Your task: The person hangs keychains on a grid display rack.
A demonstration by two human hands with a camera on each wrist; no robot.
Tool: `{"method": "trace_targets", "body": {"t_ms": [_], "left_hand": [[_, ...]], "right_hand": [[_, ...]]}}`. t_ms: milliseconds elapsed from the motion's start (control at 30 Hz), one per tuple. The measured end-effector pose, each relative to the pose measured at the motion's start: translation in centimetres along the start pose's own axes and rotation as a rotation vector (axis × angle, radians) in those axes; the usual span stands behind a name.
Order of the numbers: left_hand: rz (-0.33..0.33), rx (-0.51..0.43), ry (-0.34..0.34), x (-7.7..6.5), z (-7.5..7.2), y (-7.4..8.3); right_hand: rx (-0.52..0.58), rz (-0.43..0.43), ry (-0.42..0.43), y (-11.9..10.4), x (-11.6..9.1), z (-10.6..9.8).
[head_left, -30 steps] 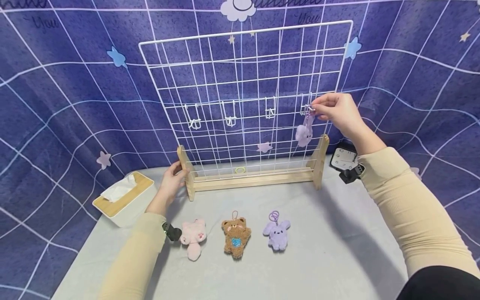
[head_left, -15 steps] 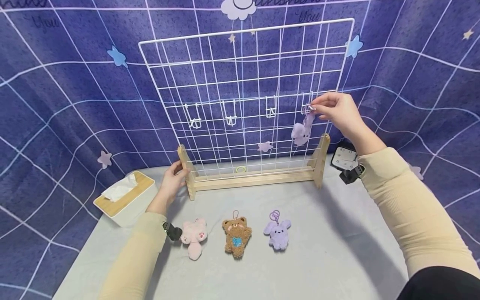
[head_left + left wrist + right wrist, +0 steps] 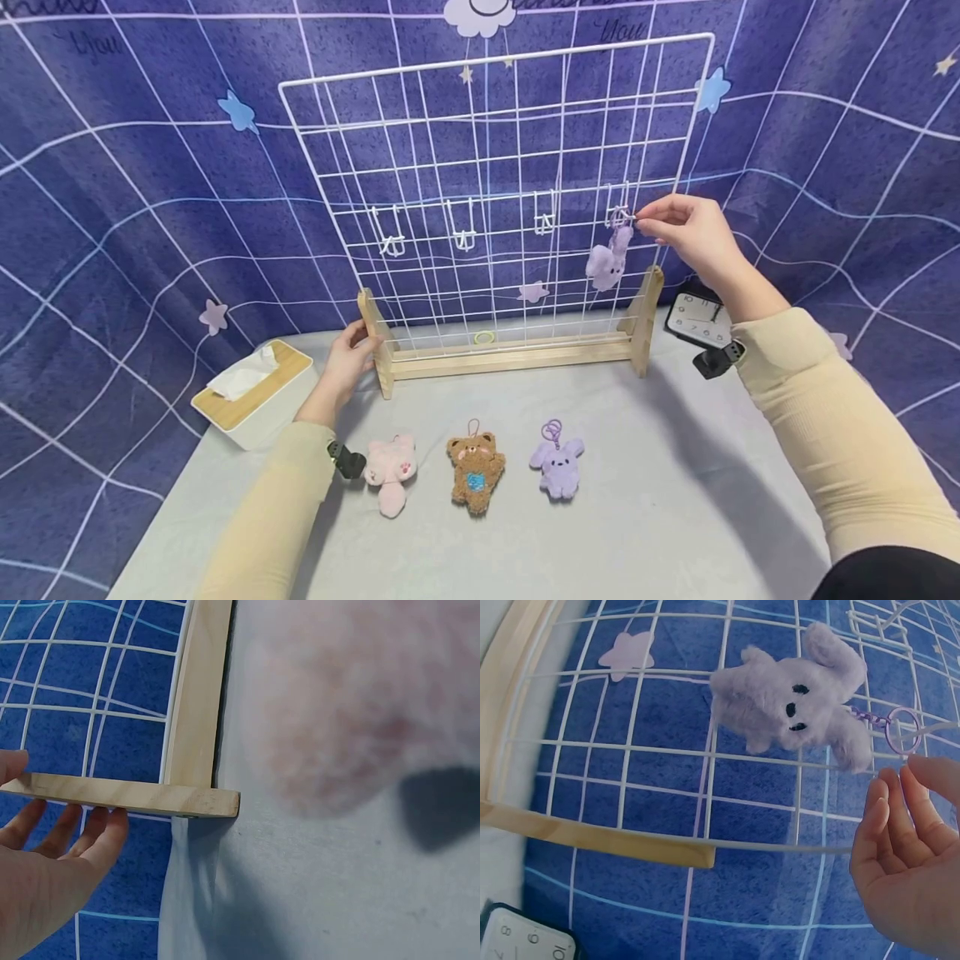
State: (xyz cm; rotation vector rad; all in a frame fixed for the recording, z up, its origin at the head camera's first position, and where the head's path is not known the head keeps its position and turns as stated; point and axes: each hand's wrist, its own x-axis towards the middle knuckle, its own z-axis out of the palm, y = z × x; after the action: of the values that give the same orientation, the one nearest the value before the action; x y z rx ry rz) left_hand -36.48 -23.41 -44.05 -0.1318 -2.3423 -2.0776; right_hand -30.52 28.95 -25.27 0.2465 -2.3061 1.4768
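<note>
A lavender plush dog keychain [image 3: 606,265] hangs by its purple ring [image 3: 902,730] from the rightmost white hook on the wire grid [image 3: 517,154]. My right hand [image 3: 693,237] is beside that ring, its thumb and fingertips close together at the ring's edge without visibly gripping it. At the rack's left end, my left hand [image 3: 348,362] holds the wooden side foot [image 3: 120,793], thumb on one side and fingers on the other. On the table lie a pink plush keychain [image 3: 391,471], a brown bear keychain [image 3: 476,472] and another lavender dog keychain [image 3: 558,469].
Three more white hooks, the left hook [image 3: 392,243], second hook [image 3: 464,239] and third hook [image 3: 543,222], are on the grid. A tissue box [image 3: 255,392] stands left of the rack; a square clock [image 3: 697,319] is behind the right forearm. A patterned curtain [image 3: 150,250] hangs behind.
My right hand has drawn slightly right, away from the rightmost hook, and its fingers have come off the ring. The dog keychain stays hanging there. The left hand keeps its place on the foot.
</note>
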Motion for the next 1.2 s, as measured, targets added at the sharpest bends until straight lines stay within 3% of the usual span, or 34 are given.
{"method": "trace_targets", "body": {"t_ms": [200,500,633,867,1200], "left_hand": [[-0.026,-0.014,-0.006,-0.2,0.0,0.6],[-0.057,-0.026,-0.054,-2.0,0.5,3.6],[-0.057,-0.022,-0.059,-2.2,0.5,3.6],[-0.036,-0.006,-0.032,-0.5,-0.2,0.8],[-0.043,-0.007,-0.059,-2.0,0.5,3.5]], "right_hand": [[0.03,0.026,-0.018,1.0,-1.0,-0.6],[-0.018,0.019,-0.081,3.2,-3.3,-0.6],[-0.039,0.021,-0.125,4.5,-4.2,-0.3],[-0.07,0.037,-0.202,6.1,-5.2,0.1],[0.007,0.067,-0.357,8.3,-7.1,2.2]]}}
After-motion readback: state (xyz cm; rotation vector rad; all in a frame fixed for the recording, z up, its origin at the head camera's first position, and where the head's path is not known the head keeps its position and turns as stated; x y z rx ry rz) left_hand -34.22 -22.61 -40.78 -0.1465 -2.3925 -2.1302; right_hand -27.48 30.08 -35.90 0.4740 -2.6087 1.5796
